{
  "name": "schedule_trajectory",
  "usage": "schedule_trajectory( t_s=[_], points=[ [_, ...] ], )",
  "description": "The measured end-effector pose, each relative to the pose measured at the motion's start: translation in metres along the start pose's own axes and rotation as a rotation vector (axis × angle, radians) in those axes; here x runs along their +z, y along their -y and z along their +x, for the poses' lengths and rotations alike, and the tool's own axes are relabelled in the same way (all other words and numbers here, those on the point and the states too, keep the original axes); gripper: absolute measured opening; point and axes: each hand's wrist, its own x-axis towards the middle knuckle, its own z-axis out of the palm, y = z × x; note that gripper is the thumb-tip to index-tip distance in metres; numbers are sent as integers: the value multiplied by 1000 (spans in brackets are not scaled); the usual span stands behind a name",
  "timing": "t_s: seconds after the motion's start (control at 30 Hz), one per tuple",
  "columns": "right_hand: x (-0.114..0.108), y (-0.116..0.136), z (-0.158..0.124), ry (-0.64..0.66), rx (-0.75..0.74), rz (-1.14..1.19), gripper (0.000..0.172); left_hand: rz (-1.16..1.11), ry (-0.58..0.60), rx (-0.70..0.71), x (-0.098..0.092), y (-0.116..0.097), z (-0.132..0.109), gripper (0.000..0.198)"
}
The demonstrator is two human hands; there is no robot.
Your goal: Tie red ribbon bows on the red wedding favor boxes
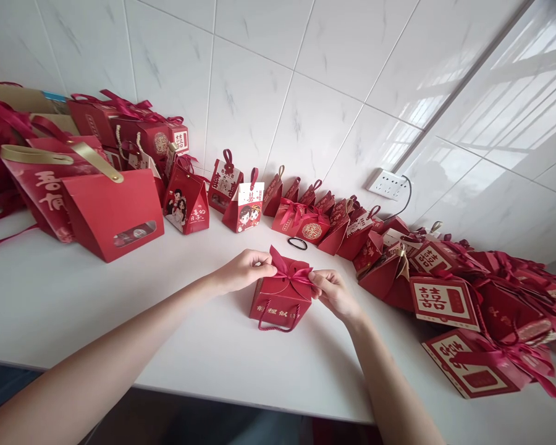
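Observation:
A small red gift box (280, 301) with gold characters and a dark red cord handle stands on the white table (120, 321), near its front edge. A red satin ribbon (290, 269) is tied on its top. My left hand (243, 269) pinches the ribbon's left loop. My right hand (333, 292) pinches the ribbon's right end. Both hands are closed on the ribbon, one on each side of the box.
Many red gift boxes and bags line the tiled wall, from large bags (111, 213) at left to a heap (472, 309) at right. A black hair tie (297, 243) lies behind the box. A white power strip (387, 183) hangs on the wall.

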Motion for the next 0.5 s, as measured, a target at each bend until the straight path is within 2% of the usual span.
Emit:
schedule_trajectory(
  t_s=[0.3,0.5],
  points=[
    [-2,-5,2,-12,5,-8,54,45,20,24,-2,3,1,34],
    [-6,-4,2,-41,-3,-6,51,7,-9,33,-4,7,2,36]
  ],
)
